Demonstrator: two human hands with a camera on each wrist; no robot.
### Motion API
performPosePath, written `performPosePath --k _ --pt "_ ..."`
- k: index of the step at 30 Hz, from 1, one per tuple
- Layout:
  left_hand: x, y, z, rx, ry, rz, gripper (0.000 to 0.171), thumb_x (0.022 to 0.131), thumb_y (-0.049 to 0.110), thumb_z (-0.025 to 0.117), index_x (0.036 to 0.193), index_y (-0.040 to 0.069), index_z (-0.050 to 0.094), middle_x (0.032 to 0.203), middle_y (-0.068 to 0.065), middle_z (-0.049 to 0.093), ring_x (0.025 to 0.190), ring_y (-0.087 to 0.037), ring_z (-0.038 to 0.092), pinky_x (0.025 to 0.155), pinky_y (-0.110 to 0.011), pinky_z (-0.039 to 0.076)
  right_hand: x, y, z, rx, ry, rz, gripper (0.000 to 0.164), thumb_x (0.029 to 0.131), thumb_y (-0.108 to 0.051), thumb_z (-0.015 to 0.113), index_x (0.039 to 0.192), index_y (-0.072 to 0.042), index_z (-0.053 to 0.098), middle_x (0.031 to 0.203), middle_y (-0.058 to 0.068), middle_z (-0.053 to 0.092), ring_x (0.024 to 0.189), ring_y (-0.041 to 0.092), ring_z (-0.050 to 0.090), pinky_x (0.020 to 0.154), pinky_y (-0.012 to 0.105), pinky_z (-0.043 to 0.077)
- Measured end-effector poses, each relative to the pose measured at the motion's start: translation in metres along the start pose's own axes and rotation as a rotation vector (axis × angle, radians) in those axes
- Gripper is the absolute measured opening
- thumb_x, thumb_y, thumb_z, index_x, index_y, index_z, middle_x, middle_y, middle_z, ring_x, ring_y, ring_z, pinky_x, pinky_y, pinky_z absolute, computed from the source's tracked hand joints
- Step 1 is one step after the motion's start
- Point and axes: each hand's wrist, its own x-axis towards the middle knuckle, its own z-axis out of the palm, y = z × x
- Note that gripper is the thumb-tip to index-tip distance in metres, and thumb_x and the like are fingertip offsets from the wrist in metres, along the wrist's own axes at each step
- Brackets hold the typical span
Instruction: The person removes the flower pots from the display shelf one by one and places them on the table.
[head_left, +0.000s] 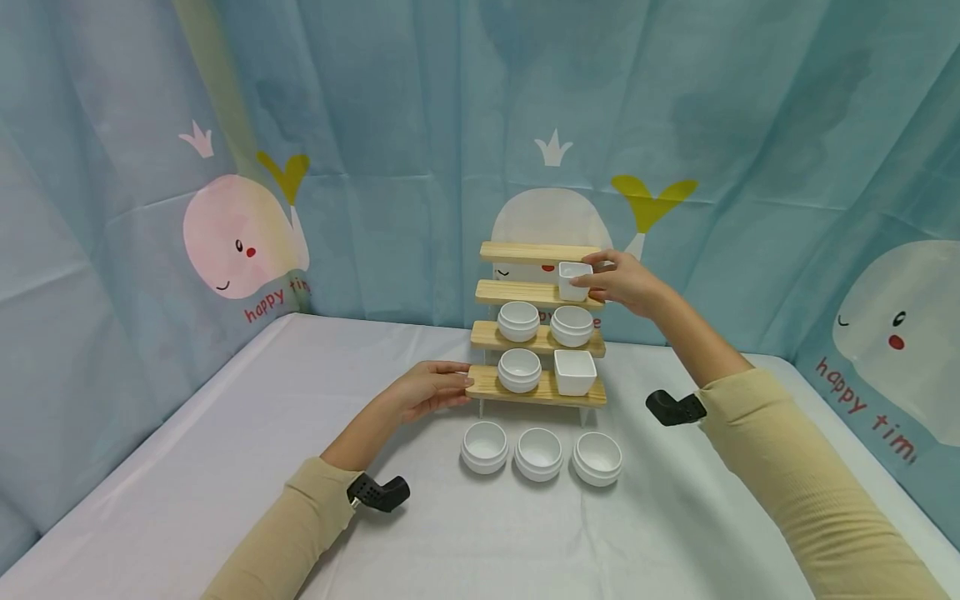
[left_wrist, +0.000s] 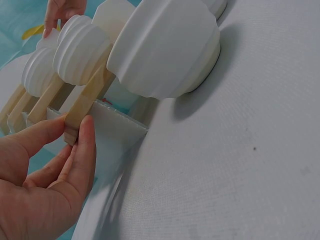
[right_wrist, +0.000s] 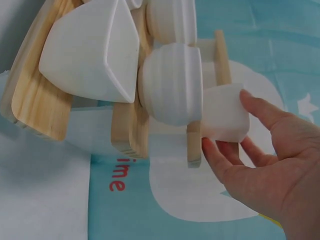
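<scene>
A stepped rack with pale wooden boards (head_left: 525,252) stands on the table. My right hand (head_left: 626,283) holds a small square white bowl (head_left: 567,287) by its right side, at the right end of the second board from the top. In the right wrist view, the thumb and fingers grip that bowl (right_wrist: 222,112) at its rim and base. My left hand (head_left: 429,392) pinches the left end of the lowest board (head_left: 486,383); the left wrist view shows thumb and fingers around this board end (left_wrist: 82,112).
The lowest board bears a round white bowl (head_left: 519,371) and a square bowl (head_left: 575,372). Two round bowls (head_left: 518,322) sit one board higher. Three round bowls (head_left: 538,455) stand in a row before the rack. A blue whale-print curtain (head_left: 390,167) hangs behind.
</scene>
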Motion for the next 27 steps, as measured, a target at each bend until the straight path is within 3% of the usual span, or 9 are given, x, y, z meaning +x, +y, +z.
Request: performPosePath --k 27 --pt "0.0000 0.0005 0.0001 0.004 -0.005 -0.002 0.053 0.105 0.000 0.060 0.153 -0.012 0.042 0.117 -0.015 0.064 0.086 -0.010 0.071 0.082 -0.021 0.065 -0.0024 -0.0042 -0.0017 0.045 0.004 -0.003 0.071 0.106 -0.011 0.066 0.163 0.003 0.026 0.164 0.030 0.031 0.139 0.043 0.048 0.122 0.048 0.045"
